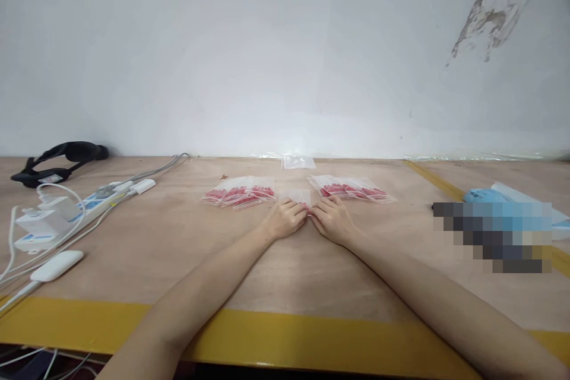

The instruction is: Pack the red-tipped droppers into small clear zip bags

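A small clear zip-lock bag (pixel 295 195) lies flat on the table in front of me, its near edge between my hands. My left hand (pixel 286 219) is closed on the left of that edge, fingers curled and pressed down. From the other side my right hand (pixel 332 219) pinches the same edge, and the fingertips of both hands nearly meet. A little red shows in the bag at the fingers; the rest of its contents is hidden. Similar bags with red pieces lie fanned in a left pile (pixel 240 191) and a right pile (pixel 352 189).
Another clear bag (pixel 298 162) lies at the back by the wall. On the left are a power strip (pixel 84 214) with cables, a white adapter (pixel 57 265) and a black headset (pixel 60 163). Blue-and-white packaging (pixel 490 196) and a blurred-out dark object (pixel 490 243) lie right.
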### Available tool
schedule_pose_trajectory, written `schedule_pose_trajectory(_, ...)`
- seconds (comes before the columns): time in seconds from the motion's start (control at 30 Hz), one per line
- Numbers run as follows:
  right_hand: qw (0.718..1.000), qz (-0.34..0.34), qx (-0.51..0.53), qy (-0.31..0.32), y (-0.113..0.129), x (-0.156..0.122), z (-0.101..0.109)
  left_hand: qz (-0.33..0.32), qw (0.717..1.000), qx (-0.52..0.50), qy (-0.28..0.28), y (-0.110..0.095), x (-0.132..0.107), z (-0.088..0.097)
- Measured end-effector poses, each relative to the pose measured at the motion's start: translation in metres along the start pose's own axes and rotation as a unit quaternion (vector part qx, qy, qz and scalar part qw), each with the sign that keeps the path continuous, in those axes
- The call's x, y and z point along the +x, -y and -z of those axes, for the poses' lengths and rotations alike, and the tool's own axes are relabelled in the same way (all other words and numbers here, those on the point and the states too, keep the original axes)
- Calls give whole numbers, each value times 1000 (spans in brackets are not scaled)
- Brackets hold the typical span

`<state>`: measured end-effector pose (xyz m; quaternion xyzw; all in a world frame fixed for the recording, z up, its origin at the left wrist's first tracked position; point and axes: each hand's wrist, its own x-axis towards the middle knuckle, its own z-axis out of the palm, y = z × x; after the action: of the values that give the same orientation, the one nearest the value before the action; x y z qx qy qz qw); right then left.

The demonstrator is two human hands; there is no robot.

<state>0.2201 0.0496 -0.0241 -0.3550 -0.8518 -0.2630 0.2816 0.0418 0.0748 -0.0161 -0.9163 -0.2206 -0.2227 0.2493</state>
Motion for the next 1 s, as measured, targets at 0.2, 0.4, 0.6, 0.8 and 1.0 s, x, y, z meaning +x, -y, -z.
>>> schedule_pose_trajectory(0.2,999,13,-25,-16,0,0,1,-20,999,16,-29,1,0,0)
schedule_pose_trajectory(0.4,998,-2,-40,-37,-1,-2,4,-32,993,48,-99,6,-5,3)
schedule_pose_trajectory(0.6,998,-9,-42,-43,-3,-3,7,-46,991,64,-112,15,-15,7)
schedule_pose_trajectory(0.8,998,-23,-43,-38,-6,-5,5,-49,989,69,-118,23,-27,12)
schedule_pose_trajectory(1.0,998,-30,-43,-26,-10,-8,3,-35,992,62,-108,29,-35,13)
